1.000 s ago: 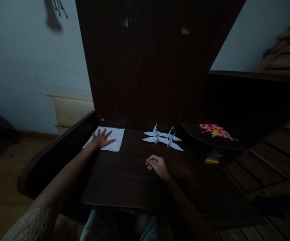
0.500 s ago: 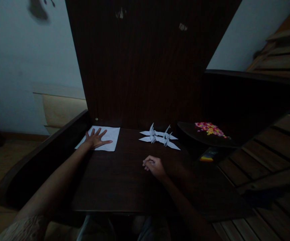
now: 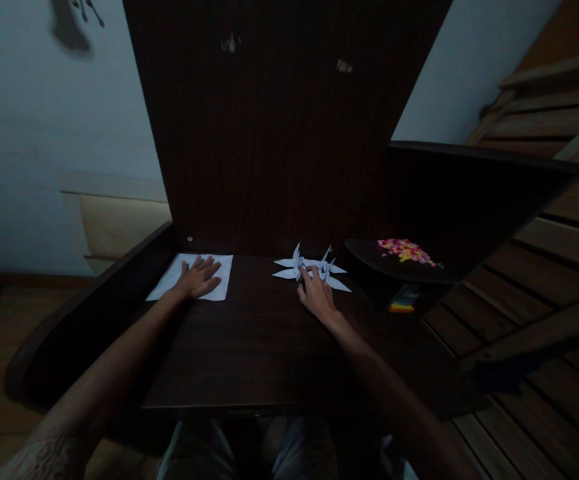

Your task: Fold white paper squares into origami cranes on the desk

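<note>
My left hand point(image 3: 199, 279) lies flat on a white sheet of paper point(image 3: 169, 288) at the left of the dark wooden surface, its fingers stretched out. To the right stands a group of several white folded paper cranes point(image 3: 338, 285), close together, their wings and necks pointed. Over the near side of that group is my right hand point(image 3: 317, 293), palm down. Its thumb and bent fingers are apart, and the fingertips reach the middle of the cranes. Part of the near cranes is hidden behind this hand; whether the fingertips touch the paper is hard to see.
A dark corner shelf point(image 3: 369, 257) at the right bears a heap of small pink, red and yellow pieces point(image 3: 407, 251). Below it is a colourful item point(image 3: 402, 303). A tall dark panel point(image 3: 279, 147) rises behind, and a raised side board point(image 3: 89, 307) borders the left.
My right hand has moved forward from the bare surface to the cranes, its closed fingers now spread apart. My left hand stays on the sheet, fingers closer together. The view has shifted slightly.
</note>
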Demonstrator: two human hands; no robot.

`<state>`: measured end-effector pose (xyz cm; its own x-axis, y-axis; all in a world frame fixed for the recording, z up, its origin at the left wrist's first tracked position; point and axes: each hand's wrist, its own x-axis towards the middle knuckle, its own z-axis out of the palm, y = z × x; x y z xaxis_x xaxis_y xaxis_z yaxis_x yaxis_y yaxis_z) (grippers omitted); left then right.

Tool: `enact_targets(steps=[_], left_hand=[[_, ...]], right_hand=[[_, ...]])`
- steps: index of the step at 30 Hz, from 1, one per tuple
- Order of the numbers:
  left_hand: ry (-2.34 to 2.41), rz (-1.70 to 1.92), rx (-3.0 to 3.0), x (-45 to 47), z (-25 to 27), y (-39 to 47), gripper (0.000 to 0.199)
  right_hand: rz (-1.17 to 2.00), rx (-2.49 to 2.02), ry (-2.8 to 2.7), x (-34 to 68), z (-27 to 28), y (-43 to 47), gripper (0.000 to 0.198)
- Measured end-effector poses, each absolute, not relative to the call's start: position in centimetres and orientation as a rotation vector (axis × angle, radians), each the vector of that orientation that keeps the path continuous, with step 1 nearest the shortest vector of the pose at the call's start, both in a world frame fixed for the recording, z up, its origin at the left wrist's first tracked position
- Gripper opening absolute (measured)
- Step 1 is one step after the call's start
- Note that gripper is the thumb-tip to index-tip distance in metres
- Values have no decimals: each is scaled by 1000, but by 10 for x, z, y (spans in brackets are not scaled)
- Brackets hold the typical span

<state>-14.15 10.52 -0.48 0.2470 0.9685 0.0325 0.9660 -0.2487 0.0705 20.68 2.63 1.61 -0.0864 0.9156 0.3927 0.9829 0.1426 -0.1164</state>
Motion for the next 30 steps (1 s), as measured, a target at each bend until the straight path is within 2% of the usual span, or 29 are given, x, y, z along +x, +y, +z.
enact_targets(steps=[4, 8, 17, 23, 25, 30], left_hand=[[1978, 172, 2340, -129, -11, 108, 74], [2001, 71, 2286, -126, -14, 113, 81], [1972, 41, 2308, -133, -10, 116, 78], [2037, 309, 2418, -128, -1, 111, 71], [2022, 502, 2454, -118, 4, 107, 68], [1396, 968, 2333, -72, 17, 83, 58]], right_hand=[[-346, -1916, -2144, 208, 21, 41, 53], [-381, -1926, -2234, 210, 16, 48, 40], [-311, -1725, -2215, 217, 19, 40, 32], [-156, -1496, -1992, 223, 24, 27, 29], [-98, -1368, -1898, 222, 26, 22, 28], [-5, -1177, -1652, 207, 29, 10, 25]])
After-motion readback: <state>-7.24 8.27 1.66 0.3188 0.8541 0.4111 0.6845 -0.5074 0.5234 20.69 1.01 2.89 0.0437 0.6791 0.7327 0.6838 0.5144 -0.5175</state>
